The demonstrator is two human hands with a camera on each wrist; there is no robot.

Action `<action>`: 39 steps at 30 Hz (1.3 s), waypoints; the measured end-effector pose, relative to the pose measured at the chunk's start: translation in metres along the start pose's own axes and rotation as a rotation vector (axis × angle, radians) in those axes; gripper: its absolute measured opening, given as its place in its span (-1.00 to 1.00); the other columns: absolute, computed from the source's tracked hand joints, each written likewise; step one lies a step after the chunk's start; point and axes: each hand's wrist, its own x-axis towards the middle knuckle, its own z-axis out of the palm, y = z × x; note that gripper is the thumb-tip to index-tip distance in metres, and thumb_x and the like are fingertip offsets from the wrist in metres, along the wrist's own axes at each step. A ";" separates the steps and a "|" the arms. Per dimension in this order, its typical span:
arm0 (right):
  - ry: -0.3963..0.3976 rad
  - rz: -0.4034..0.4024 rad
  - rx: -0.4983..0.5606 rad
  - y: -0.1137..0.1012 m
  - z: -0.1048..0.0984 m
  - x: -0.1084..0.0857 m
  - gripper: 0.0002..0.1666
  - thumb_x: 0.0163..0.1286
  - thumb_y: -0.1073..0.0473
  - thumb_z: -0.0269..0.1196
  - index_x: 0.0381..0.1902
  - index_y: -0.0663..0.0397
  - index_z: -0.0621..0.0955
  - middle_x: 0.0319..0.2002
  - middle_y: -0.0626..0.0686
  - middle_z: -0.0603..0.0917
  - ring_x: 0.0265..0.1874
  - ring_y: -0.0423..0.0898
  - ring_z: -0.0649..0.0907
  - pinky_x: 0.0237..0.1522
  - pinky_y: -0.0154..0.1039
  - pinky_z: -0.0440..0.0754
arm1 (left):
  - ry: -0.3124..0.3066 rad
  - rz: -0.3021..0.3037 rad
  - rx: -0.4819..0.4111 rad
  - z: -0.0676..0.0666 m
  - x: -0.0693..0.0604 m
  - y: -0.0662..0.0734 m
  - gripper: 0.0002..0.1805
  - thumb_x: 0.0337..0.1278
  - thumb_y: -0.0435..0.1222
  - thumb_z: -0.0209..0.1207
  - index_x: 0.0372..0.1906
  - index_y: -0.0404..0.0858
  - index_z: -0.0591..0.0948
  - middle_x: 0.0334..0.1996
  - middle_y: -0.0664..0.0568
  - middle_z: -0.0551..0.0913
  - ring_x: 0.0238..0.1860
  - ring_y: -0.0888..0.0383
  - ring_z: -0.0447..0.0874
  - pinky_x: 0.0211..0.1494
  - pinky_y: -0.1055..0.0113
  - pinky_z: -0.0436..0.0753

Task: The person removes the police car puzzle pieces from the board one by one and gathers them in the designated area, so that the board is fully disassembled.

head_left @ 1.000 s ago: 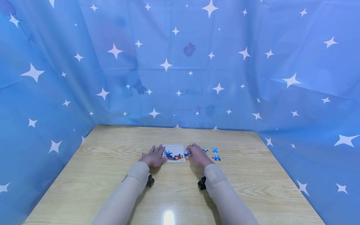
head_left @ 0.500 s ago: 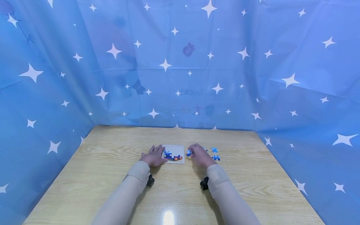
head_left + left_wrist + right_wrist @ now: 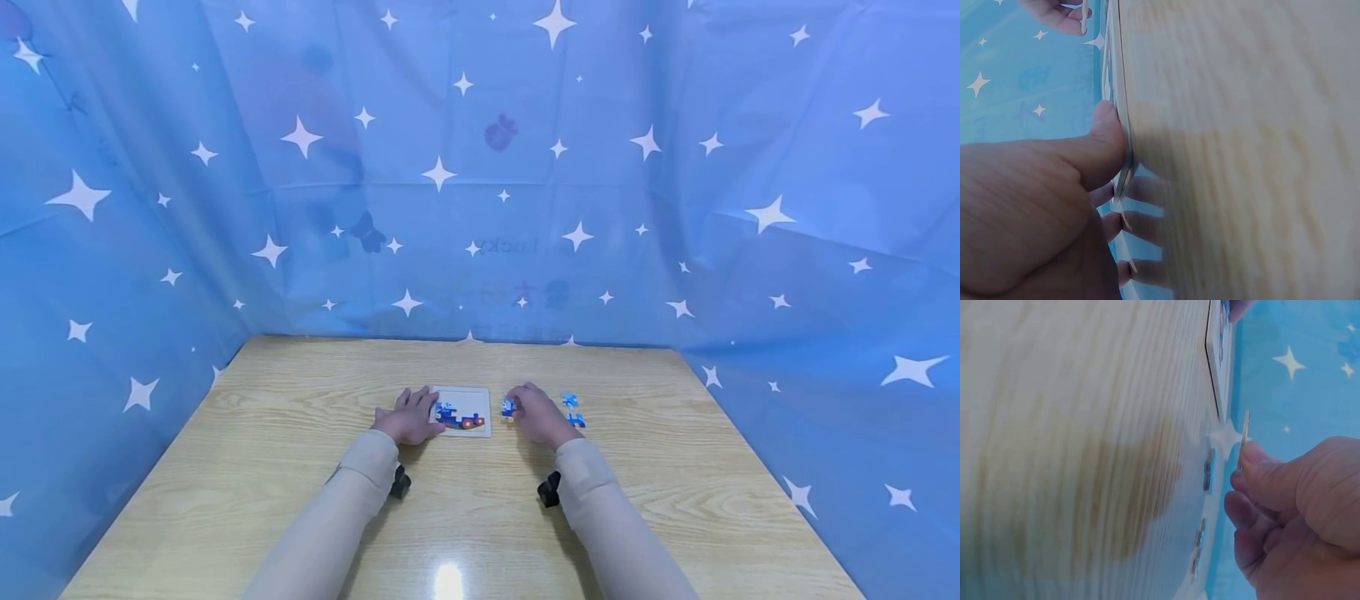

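Observation:
A small white puzzle board (image 3: 468, 395) lies on the table, with joined jigsaw pieces (image 3: 461, 420) of a blue vehicle with red wheels along its lower part. My left hand (image 3: 408, 417) rests at the board's left side, fingers spread, its thumb (image 3: 1108, 134) against the near edge. Right of the board, my right hand (image 3: 538, 415) pinches a blue jigsaw piece (image 3: 508, 407) between thumb and fingers. From the right wrist, that piece (image 3: 1244, 434) appears edge-on, held above the tabletop and apart from the board (image 3: 1215, 359).
Loose blue jigsaw pieces (image 3: 575, 420) lie on the wooden table (image 3: 465, 517) beyond the right hand, which may cover others. A blue star-patterned curtain (image 3: 480, 208) stands behind the table and along both sides.
The right hand has drawn back slightly to the right with the jigsaw piece, widening the gap from the board. The left hand has stayed on the board.

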 end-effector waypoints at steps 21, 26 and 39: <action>-0.003 0.027 -0.003 0.015 -0.004 -0.009 -0.64 0.48 0.43 0.19 0.19 0.24 0.60 0.00 0.13 0.59 0.07 0.09 0.61 0.17 0.02 0.58 | 0.011 0.010 0.010 0.004 0.004 -0.004 -0.17 0.45 0.14 0.07 0.65 0.00 0.08 0.65 0.03 -0.07 0.63 -0.15 -0.24 0.39 -0.55 -0.10; -0.004 0.032 -0.001 0.019 -0.009 -0.013 -0.65 0.47 0.43 0.19 0.19 0.25 0.60 -0.02 0.13 0.59 0.06 0.09 0.61 0.17 0.03 0.57 | 0.012 0.014 0.002 0.006 0.007 -0.007 -0.17 0.43 0.16 0.07 0.65 0.01 0.08 0.65 0.04 -0.08 0.63 -0.15 -0.25 0.39 -0.54 -0.09; -0.006 0.026 -0.023 0.035 -0.014 -0.021 -0.66 0.45 0.46 0.19 0.16 0.36 0.59 -0.08 0.15 0.58 -0.03 0.09 0.62 0.11 0.06 0.60 | -0.005 0.013 0.008 0.001 0.000 -0.003 -0.18 0.46 0.15 0.03 0.65 0.00 0.05 0.65 0.04 -0.11 0.63 -0.14 -0.27 0.41 -0.52 -0.12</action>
